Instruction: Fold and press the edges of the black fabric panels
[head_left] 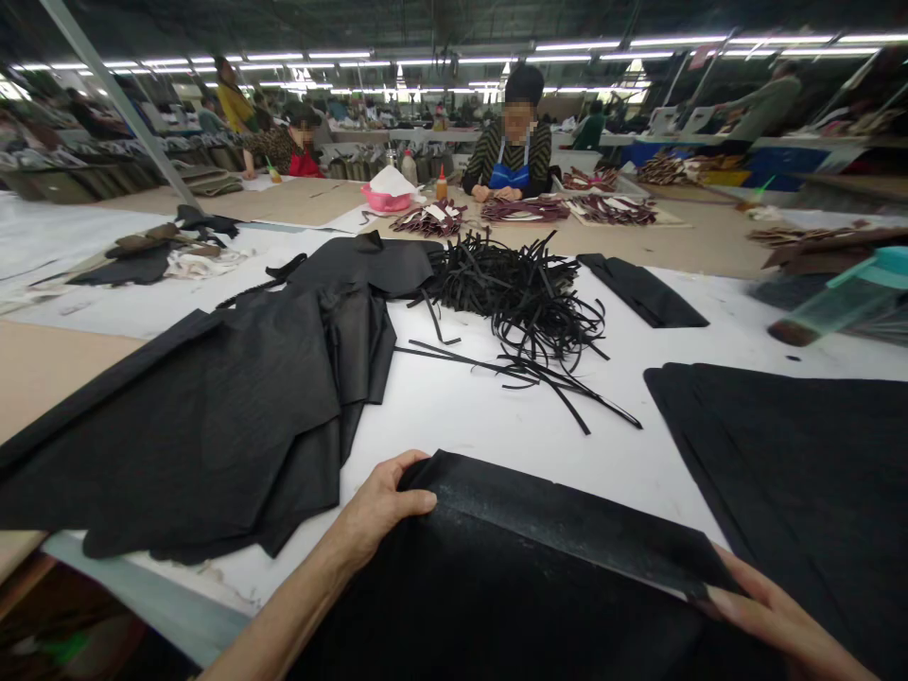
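A black fabric piece lies in front of me on the white table, its far edge folded over. My left hand grips the fabric's far left corner, fingers curled over the edge. My right hand pinches the fabric's far right corner at the lower right. A heap of black fabric pieces lies to the left, and a tangle of black strips sits beyond.
A flat black sheet lies at the right, a small folded black piece farther back. A teal-lidded bottle lies at the right edge. A person in a striped top works at the opposite table beside a pink bowl.
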Available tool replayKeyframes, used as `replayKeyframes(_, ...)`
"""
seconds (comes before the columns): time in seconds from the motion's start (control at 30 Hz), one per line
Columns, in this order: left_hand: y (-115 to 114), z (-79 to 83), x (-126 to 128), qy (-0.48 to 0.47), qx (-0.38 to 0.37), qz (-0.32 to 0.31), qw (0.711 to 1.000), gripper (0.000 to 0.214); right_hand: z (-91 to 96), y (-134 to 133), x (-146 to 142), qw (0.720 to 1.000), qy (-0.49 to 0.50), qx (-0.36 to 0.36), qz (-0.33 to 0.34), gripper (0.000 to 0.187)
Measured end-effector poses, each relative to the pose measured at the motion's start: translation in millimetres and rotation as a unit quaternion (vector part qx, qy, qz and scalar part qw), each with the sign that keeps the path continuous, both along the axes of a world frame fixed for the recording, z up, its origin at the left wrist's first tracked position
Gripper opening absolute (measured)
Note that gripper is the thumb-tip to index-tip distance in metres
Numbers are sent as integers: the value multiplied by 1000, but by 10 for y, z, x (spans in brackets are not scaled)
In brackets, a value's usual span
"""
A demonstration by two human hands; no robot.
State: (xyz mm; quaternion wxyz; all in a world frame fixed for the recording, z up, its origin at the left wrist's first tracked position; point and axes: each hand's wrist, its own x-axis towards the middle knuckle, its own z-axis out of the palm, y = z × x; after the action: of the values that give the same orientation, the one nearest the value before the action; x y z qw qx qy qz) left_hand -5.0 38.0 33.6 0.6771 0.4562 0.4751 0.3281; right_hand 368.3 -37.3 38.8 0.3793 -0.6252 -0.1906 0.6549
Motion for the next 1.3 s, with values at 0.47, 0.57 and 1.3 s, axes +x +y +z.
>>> replayKeyframes(0.47, 71, 32, -104, 469, 235, 106, 845, 39, 78, 196, -213, 997, -35, 28, 62, 58)
replayKeyframes(0.57, -136, 3, -40, 541, 315, 20, 779, 40, 9, 212, -135, 988, -112, 32, 99, 57)
replayKeyframes(1.3, -263, -409, -82, 593, 381, -173, 688, 68, 2, 308, 134, 918, -330, 135, 172, 35)
